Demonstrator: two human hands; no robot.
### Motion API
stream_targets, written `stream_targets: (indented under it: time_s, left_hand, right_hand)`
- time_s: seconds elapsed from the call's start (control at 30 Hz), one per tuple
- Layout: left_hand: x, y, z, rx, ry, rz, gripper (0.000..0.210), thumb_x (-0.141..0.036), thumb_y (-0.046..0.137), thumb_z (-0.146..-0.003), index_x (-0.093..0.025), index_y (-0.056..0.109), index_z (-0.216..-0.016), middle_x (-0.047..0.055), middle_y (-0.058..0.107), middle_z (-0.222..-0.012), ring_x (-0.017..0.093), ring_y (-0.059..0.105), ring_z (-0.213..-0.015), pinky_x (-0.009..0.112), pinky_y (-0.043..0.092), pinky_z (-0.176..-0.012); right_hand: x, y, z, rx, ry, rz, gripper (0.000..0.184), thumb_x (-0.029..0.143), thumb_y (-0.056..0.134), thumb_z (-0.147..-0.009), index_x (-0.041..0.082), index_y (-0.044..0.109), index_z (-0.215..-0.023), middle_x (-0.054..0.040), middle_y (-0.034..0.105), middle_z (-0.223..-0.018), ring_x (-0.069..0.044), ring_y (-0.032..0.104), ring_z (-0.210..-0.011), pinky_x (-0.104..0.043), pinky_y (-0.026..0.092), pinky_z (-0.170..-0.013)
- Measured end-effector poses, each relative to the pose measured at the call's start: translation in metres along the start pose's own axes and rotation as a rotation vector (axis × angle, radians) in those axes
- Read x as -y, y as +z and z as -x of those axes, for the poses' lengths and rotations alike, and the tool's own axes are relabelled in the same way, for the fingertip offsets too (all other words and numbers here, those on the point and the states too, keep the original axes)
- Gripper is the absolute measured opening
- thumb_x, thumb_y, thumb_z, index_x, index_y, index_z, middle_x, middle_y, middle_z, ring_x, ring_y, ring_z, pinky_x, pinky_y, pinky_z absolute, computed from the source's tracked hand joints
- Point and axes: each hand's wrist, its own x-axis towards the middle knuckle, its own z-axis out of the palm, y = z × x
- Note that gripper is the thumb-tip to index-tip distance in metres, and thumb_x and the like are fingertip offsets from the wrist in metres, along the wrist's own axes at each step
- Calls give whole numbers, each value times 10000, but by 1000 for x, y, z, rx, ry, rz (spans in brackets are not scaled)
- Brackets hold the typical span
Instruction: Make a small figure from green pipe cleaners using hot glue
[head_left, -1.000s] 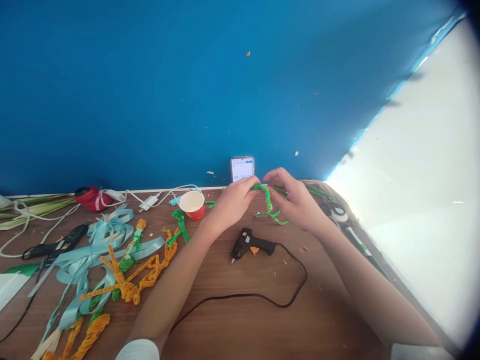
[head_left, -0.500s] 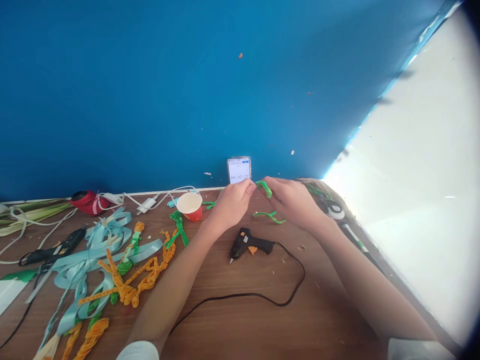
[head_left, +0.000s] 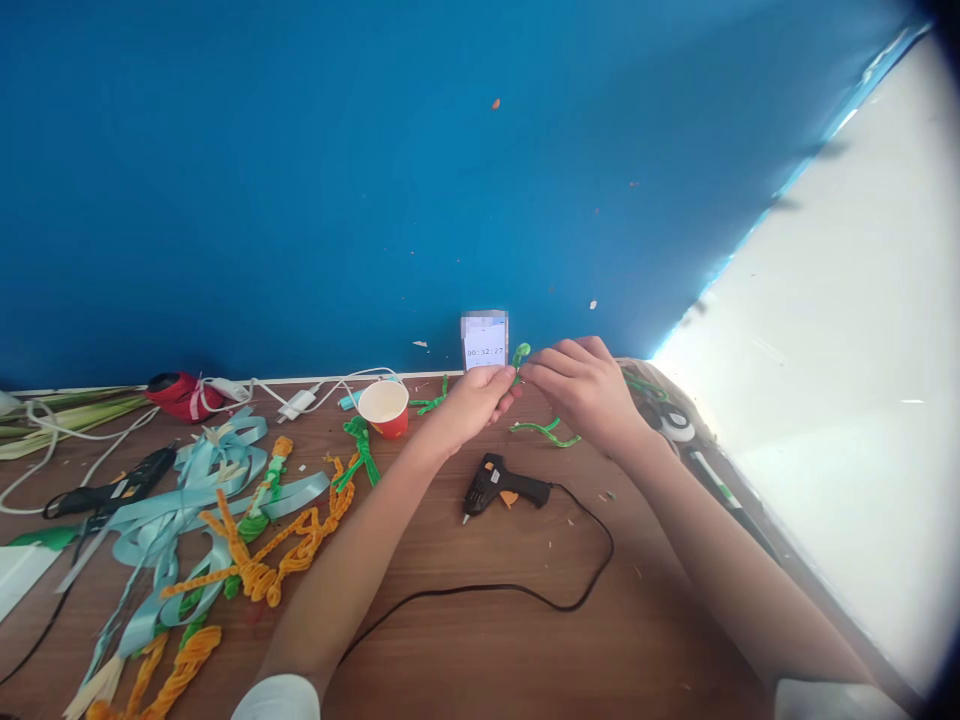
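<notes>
A short length of green pipe cleaner (head_left: 521, 353) stands up between my two hands, its top curled over. My left hand (head_left: 477, 400) pinches it low down with thumb and fingers. Close on its right side, my right hand (head_left: 581, 385) has its fingers bent and pressed together near the green piece; what its fingertips grip is hidden. Below the hands a black hot glue gun (head_left: 495, 485) lies on the wooden table, nozzle toward the lower left. Another green pipe cleaner piece (head_left: 546, 432) lies on the table under my right hand.
A phone (head_left: 485, 342) showing a timer leans on the blue wall. Left of my arm are a paper cup (head_left: 385, 408), pale blue ribbon (head_left: 169, 520), twisted orange pipe cleaners (head_left: 255, 575) and a second glue gun (head_left: 135, 485). A black cord (head_left: 480, 588) curves across the front.
The green pipe cleaner has gone from lying slanted between the fingers to standing upright. My left hand has turned so its fingers show below; my right hand's fingers have bunched.
</notes>
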Motion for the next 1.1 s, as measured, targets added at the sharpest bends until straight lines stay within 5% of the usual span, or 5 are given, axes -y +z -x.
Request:
stream_targets:
  time_s: [0.27,0.4,0.7,0.9,1.1]
  left_hand:
    - [0,-1,0,-261,538,-833,221,-328,408,-989,-201,587,-967,42,650,-921,175,559,-853,275,366,-695]
    - [1,-6,-1,-342,817,-1120,208,-302,425,-988,-184,593,-1021,56,654,-941,179,550,-888,295,374,-751]
    - [-1,-11,2,-452,1136,-1207,129,-178,512,-946,-209,602,-1034,31,687,-962,159,565,-910,299,374,-775]
    - [1,-9,1,-381,1034,-1168,167,-251,461,-974,-192,617,-957,42,677,-887,164,561,-851,305,346,-728]
    - [1,4,2,-212,379,-527,378,-416,384,-982,-167,574,-770,-2,501,-630,119,446,-617,252,288,-580]
  right_hand:
    - [-1,-11,-7,202,495,-1027,212,373,508,-929,188,609,-906,-9,607,-760,-145,524,-688,-265,372,-642]
    - [-4,-13,-6,326,615,-1491,290,449,578,-887,179,590,-780,-10,573,-723,-137,512,-673,-269,414,-650]
    - [-8,0,0,429,666,-1806,274,422,664,-842,170,600,-758,30,491,-574,-90,399,-528,-229,327,-512]
    - [-6,-6,0,305,565,-1592,301,433,671,-830,172,573,-719,33,468,-593,-93,395,-558,-234,311,-524]
    - [-3,-11,-3,121,305,-861,256,339,538,-910,169,570,-721,11,504,-635,-109,419,-587,-263,287,-553]
